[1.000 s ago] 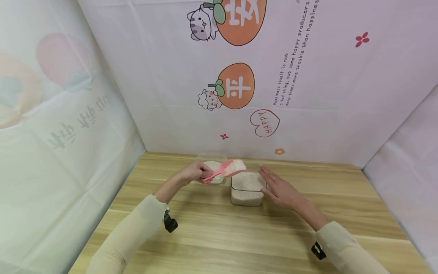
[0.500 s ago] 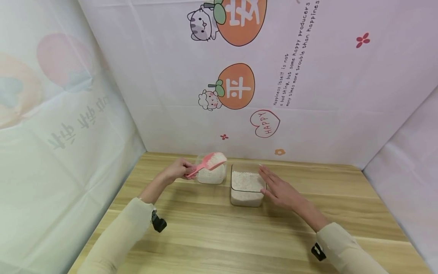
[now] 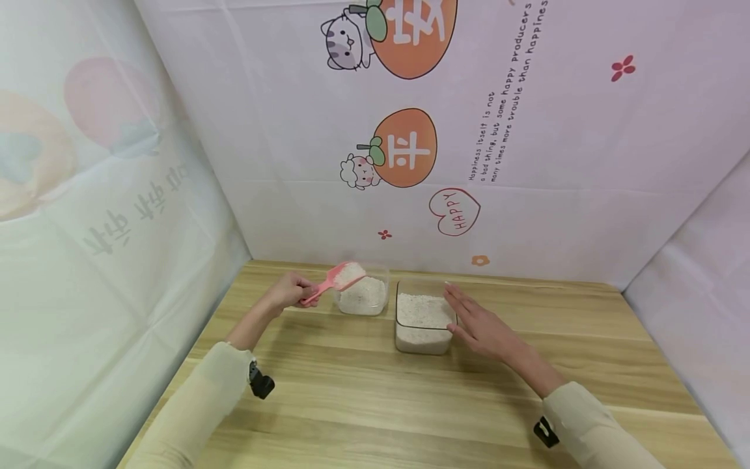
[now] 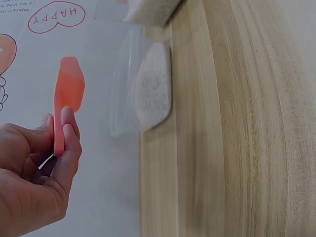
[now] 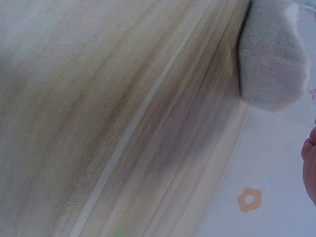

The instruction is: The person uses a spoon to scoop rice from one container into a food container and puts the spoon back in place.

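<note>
My left hand [image 3: 288, 291] pinches the handle of a pink scoop [image 3: 329, 281] heaped with white grains that look like rice. The scoop is held above the left rim of a clear plastic container [image 3: 362, 306], which is partly filled with the same white grains. In the left wrist view, thumb and fingers clasp the handle of the scoop [image 4: 69, 84]. To the right stands a larger clear container [image 3: 423, 340], also with white grains inside. My right hand [image 3: 477, 326] rests with extended fingers against its right side. Only a sliver of the right hand [image 5: 309, 165] shows in the right wrist view.
Both containers stand near the back edge of a wooden table [image 3: 375, 404]. Behind it rises a white printed backdrop [image 3: 539, 228], and another sheet [image 3: 117, 293] hangs along the left side.
My left hand has moved left with the loaded scoop, from between the two containers to the left edge of the smaller one. The right hand has stayed in place.
</note>
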`<action>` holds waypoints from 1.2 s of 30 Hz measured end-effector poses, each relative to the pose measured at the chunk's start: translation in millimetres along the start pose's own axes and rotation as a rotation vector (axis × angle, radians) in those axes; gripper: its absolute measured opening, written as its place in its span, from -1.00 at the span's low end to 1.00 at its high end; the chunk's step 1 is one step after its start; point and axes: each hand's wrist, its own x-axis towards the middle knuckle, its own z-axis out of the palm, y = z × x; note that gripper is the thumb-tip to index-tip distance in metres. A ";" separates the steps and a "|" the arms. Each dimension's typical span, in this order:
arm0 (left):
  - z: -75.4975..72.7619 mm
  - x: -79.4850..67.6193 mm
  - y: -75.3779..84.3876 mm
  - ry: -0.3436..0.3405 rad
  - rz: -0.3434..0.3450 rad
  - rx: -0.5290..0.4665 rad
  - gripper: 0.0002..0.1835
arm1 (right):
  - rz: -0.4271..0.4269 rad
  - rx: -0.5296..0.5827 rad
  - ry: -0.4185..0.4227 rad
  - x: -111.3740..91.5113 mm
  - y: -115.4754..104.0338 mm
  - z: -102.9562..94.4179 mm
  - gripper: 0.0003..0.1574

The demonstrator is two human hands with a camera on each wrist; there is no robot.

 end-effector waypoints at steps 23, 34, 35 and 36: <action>4.6 16.0 8.1 0.105 -0.033 0.100 -0.75 | 0.014 -0.007 -0.032 2.4 0.5 -2.2 -0.14; 8.9 19.5 15.1 0.114 0.005 0.168 -0.79 | -0.014 -0.013 0.013 0.3 2.0 0.6 -0.15; 9.2 19.4 16.1 0.112 0.009 0.176 -0.79 | -0.014 -0.011 0.013 0.2 1.8 0.3 -0.15; 9.4 19.2 17.1 0.111 0.012 0.183 -0.79 | -0.013 -0.008 0.012 0.1 1.6 -0.1 -0.15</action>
